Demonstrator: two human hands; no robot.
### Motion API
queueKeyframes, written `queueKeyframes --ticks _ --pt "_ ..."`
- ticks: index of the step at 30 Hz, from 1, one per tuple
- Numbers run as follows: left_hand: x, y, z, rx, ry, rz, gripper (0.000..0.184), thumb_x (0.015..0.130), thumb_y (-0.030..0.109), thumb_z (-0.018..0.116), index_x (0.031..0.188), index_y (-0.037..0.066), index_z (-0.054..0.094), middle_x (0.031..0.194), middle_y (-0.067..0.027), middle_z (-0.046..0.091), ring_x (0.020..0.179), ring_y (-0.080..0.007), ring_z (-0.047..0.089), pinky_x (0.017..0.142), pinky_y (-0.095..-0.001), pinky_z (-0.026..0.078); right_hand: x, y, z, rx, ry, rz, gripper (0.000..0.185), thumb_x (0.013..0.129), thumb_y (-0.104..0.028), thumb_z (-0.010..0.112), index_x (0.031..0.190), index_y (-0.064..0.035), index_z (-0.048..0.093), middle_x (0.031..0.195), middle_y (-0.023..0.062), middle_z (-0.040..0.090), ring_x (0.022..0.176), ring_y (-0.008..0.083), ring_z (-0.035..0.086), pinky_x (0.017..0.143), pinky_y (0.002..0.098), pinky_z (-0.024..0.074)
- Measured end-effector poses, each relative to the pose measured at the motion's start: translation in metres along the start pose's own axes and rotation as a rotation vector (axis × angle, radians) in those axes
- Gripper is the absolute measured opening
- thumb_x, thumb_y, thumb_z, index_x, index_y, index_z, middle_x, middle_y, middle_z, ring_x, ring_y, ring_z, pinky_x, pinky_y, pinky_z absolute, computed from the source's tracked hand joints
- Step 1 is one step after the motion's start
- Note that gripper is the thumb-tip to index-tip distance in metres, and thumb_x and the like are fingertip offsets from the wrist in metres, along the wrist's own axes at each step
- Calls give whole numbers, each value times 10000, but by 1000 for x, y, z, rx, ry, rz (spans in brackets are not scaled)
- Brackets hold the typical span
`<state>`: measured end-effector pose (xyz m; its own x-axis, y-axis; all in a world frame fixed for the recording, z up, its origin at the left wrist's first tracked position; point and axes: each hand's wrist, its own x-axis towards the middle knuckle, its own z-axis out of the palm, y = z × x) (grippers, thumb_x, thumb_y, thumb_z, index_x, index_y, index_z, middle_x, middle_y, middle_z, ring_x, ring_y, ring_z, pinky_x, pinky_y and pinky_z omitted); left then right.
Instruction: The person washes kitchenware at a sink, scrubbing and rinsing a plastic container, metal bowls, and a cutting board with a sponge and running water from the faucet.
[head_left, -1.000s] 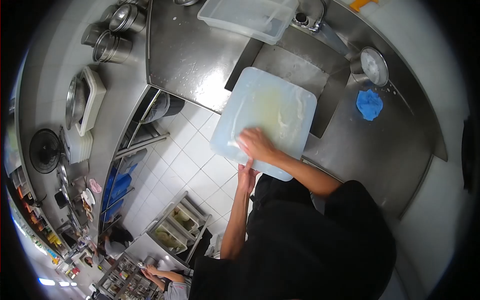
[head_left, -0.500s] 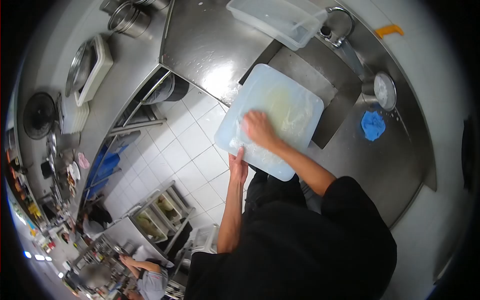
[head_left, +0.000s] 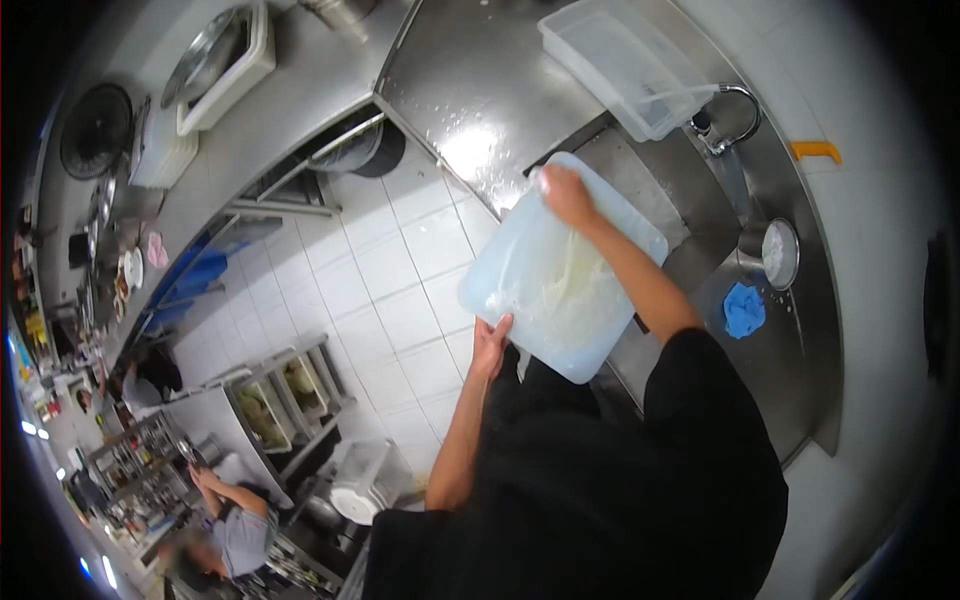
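The pale blue, rounded rectangular board [head_left: 565,290] looks like smooth plastic; the grey metal table [head_left: 480,75] is glossy, the crumpled blue cloth-like piece [head_left: 744,310] matt.

Bright, even light — glare whitening the steel counter [head_left: 540,75] — with bowed, black-rimmed edges and soft, smeared far-left detail.

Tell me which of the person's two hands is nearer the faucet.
The right hand, at the far end of the pale-blue panel; the left hand holds the panel's near edge.
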<state>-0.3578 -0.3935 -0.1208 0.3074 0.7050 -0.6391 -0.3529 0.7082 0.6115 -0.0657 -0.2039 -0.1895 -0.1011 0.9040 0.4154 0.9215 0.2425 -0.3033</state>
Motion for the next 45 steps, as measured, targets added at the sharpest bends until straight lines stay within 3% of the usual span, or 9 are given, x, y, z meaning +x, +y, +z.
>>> queueKeyframes --ticks 3,7,15,18,26,30,37,41,45 --pt "1 -6 -7 56 -15 -78 690 895 129 687 1461 78 295 1392 -105 486 1266 -233 495 976 -379 490 23 21 -28 -199 -173 497 136 819 -79 558 939 -54 617 935 136 639 930 328 637 813 485 476" --pt "-3 -8 6 20 18 24 654 895 159 694 1431 80 327 1290 -99 568 1138 -222 582 876 -361 529 -5 6 -35 -55 -195 -17 160 820 -117 563 958 -78 636 943 134 651 903 301 658 803 469 480" --pt "-4 -15 7 122 16 20 635 891 198 701 1417 101 357 1225 -72 602 1032 -155 608 732 -270 500 -3 25 -33 -57 -335 11 126 877 -131 507 937 -90 611 968 128 660 955 300 647 792 478 488" --pt "6 -20 -3 179 -8 -36 639 898 209 692 1425 100 348 1251 -75 586 1028 -167 609 734 -275 505 16 45 -36 -266 -211 437 98 865 -123 525 920 -86 597 938 135 648 933 319 645 778 465 489" --pt "12 -17 -1 335 12 105 641 911 238 659 1431 99 312 1260 -99 552 1034 -189 568 725 -336 500 -69 -214 -35 265 -143 97 84 769 -93 576 843 -58 593 862 153 563 889 318 568 799 464 449" --pt "0 -16 0 404 27 54 671 889 252 673 1429 89 310 1246 -100 550 994 -195 559 712 -324 490 -91 -129 -41 316 -209 -484 99 738 -152 601 784 -73 565 829 103 531 857 287 566 776 446 443" --pt "5 8 11 367 -3 21 640 888 246 674 1404 109 319 1204 -50 564 979 -147 548 693 -289 476 -47 -78 -20 132 -52 228 43 778 -84 585 795 -47 571 825 133 567 853 333 571 736 479 428" --pt "19 -7 -10 368 -67 20 676 890 236 673 1427 108 282 1275 -71 534 1044 -191 564 762 -358 522 -68 -184 -37 246 -156 -255 92 738 -123 596 820 -82 586 850 125 578 878 310 573 759 485 430" --pt "8 2 2 394 -77 75 684 890 249 680 1435 103 294 1323 -109 514 1091 -234 571 800 -392 524 -70 -37 -40 49 -195 -195 95 786 -143 573 857 -84 593 865 103 610 869 276 599 733 479 452"
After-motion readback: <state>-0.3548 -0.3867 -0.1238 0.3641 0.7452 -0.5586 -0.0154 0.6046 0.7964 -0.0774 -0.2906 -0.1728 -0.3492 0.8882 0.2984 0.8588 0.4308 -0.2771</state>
